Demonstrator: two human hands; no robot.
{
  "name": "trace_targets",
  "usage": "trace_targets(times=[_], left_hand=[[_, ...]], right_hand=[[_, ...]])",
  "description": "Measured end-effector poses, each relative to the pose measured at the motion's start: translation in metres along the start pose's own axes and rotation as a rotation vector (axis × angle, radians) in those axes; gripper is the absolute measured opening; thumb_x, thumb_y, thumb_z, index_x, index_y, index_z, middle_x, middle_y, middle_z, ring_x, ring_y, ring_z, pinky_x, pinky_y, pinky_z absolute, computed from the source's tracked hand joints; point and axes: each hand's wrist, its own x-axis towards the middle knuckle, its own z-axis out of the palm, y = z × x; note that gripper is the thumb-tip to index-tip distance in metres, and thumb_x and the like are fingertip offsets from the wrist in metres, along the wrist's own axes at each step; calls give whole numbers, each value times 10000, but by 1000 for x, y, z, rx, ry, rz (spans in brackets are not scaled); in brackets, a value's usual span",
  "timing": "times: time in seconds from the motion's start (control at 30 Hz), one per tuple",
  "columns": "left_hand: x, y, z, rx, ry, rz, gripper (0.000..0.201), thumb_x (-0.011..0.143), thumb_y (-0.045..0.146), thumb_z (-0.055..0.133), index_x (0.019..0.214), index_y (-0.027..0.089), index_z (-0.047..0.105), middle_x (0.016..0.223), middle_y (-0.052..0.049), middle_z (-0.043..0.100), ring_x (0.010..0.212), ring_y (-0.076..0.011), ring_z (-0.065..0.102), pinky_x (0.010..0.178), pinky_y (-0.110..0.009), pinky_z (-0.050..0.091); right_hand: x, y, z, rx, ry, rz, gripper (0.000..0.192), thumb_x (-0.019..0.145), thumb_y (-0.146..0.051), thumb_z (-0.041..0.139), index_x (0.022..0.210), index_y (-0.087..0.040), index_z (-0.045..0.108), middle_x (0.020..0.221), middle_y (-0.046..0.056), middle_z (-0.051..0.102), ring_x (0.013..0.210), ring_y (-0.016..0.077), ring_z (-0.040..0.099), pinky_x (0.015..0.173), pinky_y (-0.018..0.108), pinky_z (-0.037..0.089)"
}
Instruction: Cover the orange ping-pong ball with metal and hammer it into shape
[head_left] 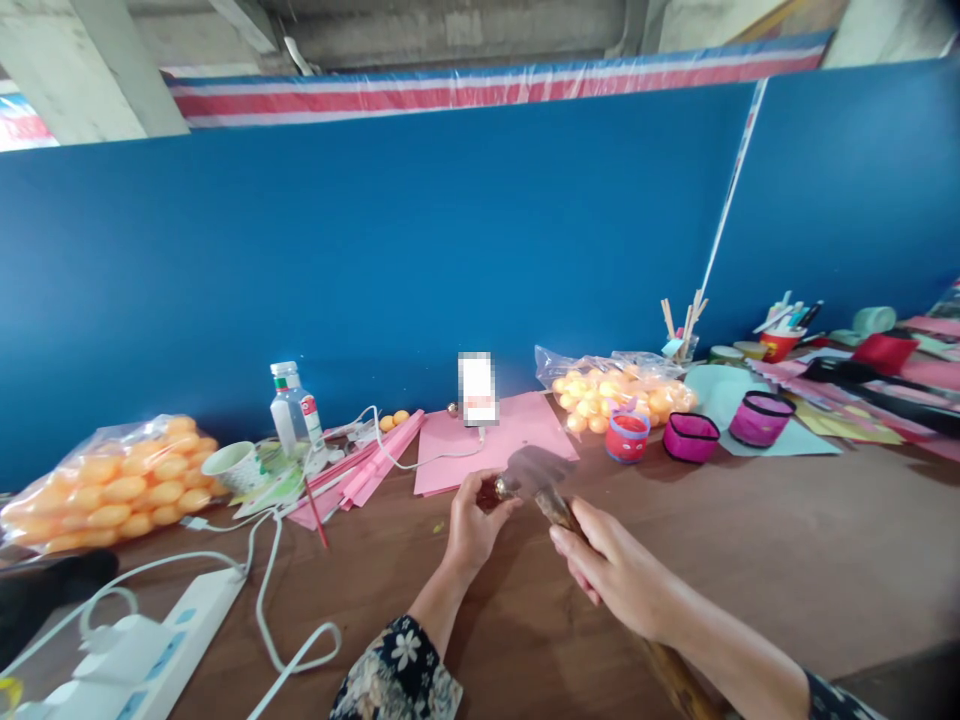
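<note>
Near the table's middle, my left hand pinches a small shiny metal ball between thumb and fingers. My right hand is closed round the wooden handle of a hammer. The hammer's dark metal head is smeared by motion and sits right beside the ball and my left fingertips; whether they touch I cannot tell. The handle runs back under my right forearm to the lower edge. Pink sheets lie just beyond my hands, with a pixelated phone-like object standing on them, joined to a white cable.
Bags of orange balls stand at left and right. Small magenta containers and a red cup sit on the right. A power strip with cables lies lower left, bottles behind. A blue partition closes the back.
</note>
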Motion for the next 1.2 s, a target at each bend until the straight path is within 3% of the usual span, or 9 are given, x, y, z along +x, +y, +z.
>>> trace_targets(times=[0.23, 0.5, 0.77, 0.87, 1.0, 1.2], left_hand=[[4, 3, -1, -48, -13, -66, 423, 581, 221, 719, 977, 169, 583, 804, -43, 660, 688, -144, 607, 656, -267, 478], [2, -3, -1, -186, -46, -134, 377, 598, 220, 718, 945, 156, 585, 644, 17, 604, 581, -97, 555, 593, -228, 463], [0, 3, 1, -313, -73, -213, 247, 661, 242, 681, 879, 137, 628, 703, -9, 618, 624, -100, 573, 646, -248, 483], [-1, 4, 1, -456, -131, -299, 188, 696, 247, 657, 846, 135, 643, 730, -22, 628, 669, -98, 581, 685, -236, 476], [-2, 8, 0, -623, -197, -353, 138, 733, 232, 625, 820, 130, 658, 798, -37, 642, 745, -100, 587, 763, -236, 459], [-2, 12, -2, -693, -204, -346, 315, 722, 186, 637, 1035, 206, 607, 985, -40, 641, 831, -136, 609, 832, -299, 440]], right_hand=[[-3, -14, -6, 127, 39, 12, 202, 897, -367, 327, 780, -207, 367, 499, -85, 381, 406, 71, 375, 404, 190, 330], [-2, -1, 3, 140, 8, 38, 204, 893, -354, 346, 760, -201, 373, 489, -87, 380, 392, 65, 365, 402, 192, 331], [-2, -7, 0, 219, 27, 58, 203, 890, -376, 358, 787, -202, 378, 517, -81, 377, 404, 65, 370, 392, 187, 332], [-1, -3, 1, 278, -8, 68, 209, 885, -386, 364, 787, -202, 380, 573, -66, 407, 413, 59, 375, 385, 185, 328], [-2, -2, 1, 328, 40, 41, 227, 894, -396, 337, 786, -201, 382, 632, -52, 428, 431, 50, 377, 401, 187, 335], [-1, -4, -2, 326, -5, 100, 207, 877, -391, 375, 812, -196, 402, 597, -61, 408, 420, 55, 376, 384, 188, 320]])
